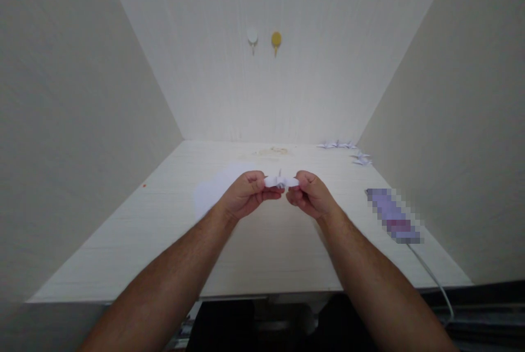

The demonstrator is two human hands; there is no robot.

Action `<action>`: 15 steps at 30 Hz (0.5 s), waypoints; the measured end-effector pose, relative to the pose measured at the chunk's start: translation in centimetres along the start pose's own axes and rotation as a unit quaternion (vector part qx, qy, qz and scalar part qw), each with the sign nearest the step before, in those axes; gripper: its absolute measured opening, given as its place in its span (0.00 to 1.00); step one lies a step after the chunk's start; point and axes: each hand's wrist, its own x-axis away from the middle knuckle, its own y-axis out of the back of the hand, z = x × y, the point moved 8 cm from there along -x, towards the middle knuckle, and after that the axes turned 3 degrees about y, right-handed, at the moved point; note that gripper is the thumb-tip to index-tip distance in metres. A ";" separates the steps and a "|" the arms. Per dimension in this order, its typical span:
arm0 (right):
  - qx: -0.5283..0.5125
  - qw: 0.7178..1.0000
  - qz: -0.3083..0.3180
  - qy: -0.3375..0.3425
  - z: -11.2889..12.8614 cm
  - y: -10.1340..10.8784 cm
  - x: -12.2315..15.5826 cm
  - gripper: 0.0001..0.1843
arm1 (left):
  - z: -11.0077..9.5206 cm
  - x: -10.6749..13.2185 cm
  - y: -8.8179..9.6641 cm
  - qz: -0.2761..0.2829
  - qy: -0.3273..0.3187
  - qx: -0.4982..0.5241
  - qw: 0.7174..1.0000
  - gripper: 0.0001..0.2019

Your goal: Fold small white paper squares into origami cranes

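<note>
While fingers pinch folded paper, walls border the white table.

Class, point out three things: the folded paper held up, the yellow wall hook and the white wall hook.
Folded paper (281,181): head view, on its middle.
Yellow wall hook (276,39): head view, on its round disc.
White wall hook (252,37): head view, on its round disc.
</note>
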 end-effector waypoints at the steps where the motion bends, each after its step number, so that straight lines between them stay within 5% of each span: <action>1: 0.007 1.000 -0.023 0.008 0.1 0.4 -0.2 0.23 | -0.2 -0.1 0.4 -0.023 -0.010 0.006 1.000 0.16; 6: 0.186 0.952 -0.213 0.117 2.0 3.0 -0.1 0.14 | -1.0 -0.5 2.4 -0.183 -0.069 -0.014 0.981 0.14; 9: 0.276 0.912 -0.255 0.162 2.7 2.8 0.3 0.15 | -1.1 -0.4 3.4 -0.254 -0.102 -0.083 0.958 0.12; 15: 0.327 0.895 -0.266 0.147 1.8 2.5 0.2 0.20 | -0.4 -0.6 3.6 -0.244 -0.122 -0.227 0.935 0.09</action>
